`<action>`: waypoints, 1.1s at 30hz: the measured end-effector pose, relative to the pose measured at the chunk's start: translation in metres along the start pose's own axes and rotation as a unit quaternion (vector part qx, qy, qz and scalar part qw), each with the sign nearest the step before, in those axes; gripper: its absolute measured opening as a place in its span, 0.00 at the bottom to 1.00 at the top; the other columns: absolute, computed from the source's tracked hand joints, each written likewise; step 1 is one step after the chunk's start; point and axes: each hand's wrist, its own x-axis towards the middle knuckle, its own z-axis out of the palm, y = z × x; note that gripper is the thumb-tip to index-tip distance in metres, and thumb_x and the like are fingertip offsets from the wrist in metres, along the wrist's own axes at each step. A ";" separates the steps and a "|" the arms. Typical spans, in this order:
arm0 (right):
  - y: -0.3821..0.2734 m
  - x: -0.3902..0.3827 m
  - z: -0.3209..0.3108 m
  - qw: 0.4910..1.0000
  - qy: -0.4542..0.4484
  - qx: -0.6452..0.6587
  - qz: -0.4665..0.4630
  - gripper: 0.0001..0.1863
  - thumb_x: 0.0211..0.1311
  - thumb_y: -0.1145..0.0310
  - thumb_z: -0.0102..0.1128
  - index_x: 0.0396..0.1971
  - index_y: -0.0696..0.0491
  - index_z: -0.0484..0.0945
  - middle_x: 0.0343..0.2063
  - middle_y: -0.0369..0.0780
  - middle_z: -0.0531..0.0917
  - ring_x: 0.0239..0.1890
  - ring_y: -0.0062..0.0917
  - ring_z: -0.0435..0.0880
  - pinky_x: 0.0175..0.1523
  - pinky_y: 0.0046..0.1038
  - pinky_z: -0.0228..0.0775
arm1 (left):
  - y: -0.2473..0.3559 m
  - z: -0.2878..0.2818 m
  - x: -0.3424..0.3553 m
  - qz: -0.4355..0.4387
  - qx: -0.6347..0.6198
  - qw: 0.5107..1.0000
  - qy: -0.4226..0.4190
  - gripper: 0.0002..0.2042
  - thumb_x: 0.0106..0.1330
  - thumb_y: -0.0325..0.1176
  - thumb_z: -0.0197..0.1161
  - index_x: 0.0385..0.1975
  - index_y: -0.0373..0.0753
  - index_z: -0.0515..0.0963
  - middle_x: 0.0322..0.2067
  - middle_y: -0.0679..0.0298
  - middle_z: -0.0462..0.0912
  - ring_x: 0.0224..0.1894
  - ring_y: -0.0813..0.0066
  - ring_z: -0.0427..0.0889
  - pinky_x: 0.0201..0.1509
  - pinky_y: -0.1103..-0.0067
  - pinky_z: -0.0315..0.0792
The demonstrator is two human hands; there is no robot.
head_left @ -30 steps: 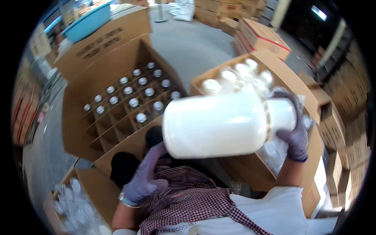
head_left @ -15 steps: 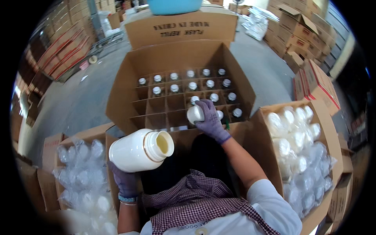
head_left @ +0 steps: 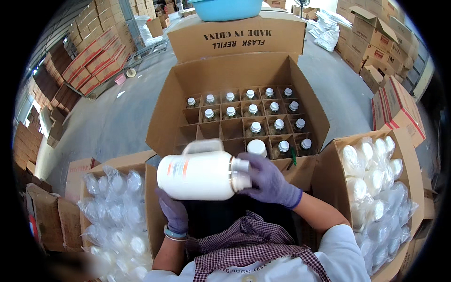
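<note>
In my gloved left hand (head_left: 173, 214), a white vacuum flask (head_left: 199, 176) lies on its side, supported from below and its base end. Its handle (head_left: 203, 146) points away from me, and its neck is to the right. My gloved right hand (head_left: 272, 181) closes round the neck end. A pale, shiny part shows there beneath the fingers, blurred, so I cannot tell whether it is separate. Beyond my hands, a white round-topped piece (head_left: 257, 148) stands in a compartment of the divided carton (head_left: 157, 127), among several silvery glass refills (head_left: 252, 109) with white caps.
Open cartons of plastic-wrapped white pieces stand at my left (head_left: 151, 202) and right (head_left: 408, 188). A green item (head_left: 293, 156) sits at the middle carton's near edge. Behind it is a light blue basin (head_left: 226, 10). Stacked boxes (head_left: 101, 58) line the far sides.
My right hand has left the white round-topped piece in the carton and come to the flask's neck. The flask has turned, bringing its handle into view. The whole view has shifted slightly.
</note>
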 end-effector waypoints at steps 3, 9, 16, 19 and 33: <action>-0.005 -0.012 -0.014 0.987 0.003 -0.051 -0.151 0.55 0.39 0.56 0.82 0.69 0.53 0.59 0.63 0.55 0.63 0.67 0.56 0.64 0.71 0.51 0.56 | 0.012 0.012 0.007 -0.123 -0.157 0.976 -0.088 0.39 0.77 0.61 0.25 0.60 0.30 0.71 0.54 0.49 0.80 0.55 0.61 0.81 0.61 0.70 0.73; -0.030 -0.071 0.048 0.907 -0.079 0.396 0.121 0.67 0.38 0.50 0.84 0.72 0.56 0.46 0.67 0.54 0.54 0.71 0.45 0.56 0.74 0.43 0.51 | -0.018 0.029 -0.003 -0.163 -0.265 0.940 -0.140 0.38 0.73 0.67 0.34 0.62 0.36 0.67 0.54 0.52 0.79 0.51 0.60 0.82 0.55 0.65 0.80; -0.045 -0.110 0.025 0.778 0.130 0.541 0.293 0.42 0.56 0.69 0.67 0.69 0.55 0.57 0.72 0.47 0.53 0.73 0.37 0.57 0.75 0.38 0.51 | -0.034 0.058 0.011 0.092 0.066 0.992 -0.053 0.32 0.78 0.58 0.35 0.59 0.32 0.68 0.49 0.51 0.80 0.48 0.64 0.82 0.52 0.68 0.78; -0.028 -0.123 0.018 0.757 0.108 0.588 0.264 0.57 0.48 0.61 0.75 0.73 0.53 0.46 0.73 0.48 0.50 0.74 0.38 0.52 0.76 0.41 0.43 | -0.028 0.086 0.003 0.076 -0.058 0.995 -0.014 0.17 0.75 0.38 0.45 0.52 0.29 0.66 0.45 0.52 0.71 0.47 0.62 0.72 0.55 0.68 0.68; 0.049 -0.102 -0.026 0.707 0.438 0.376 0.410 0.28 0.68 0.53 0.52 0.58 0.58 0.69 0.54 0.44 0.76 0.58 0.31 0.76 0.61 0.34 0.70 | -0.071 0.111 0.114 0.275 0.463 0.757 -0.371 0.24 0.52 0.54 0.72 0.39 0.41 0.80 0.38 0.56 0.80 0.43 0.56 0.78 0.54 0.60 0.67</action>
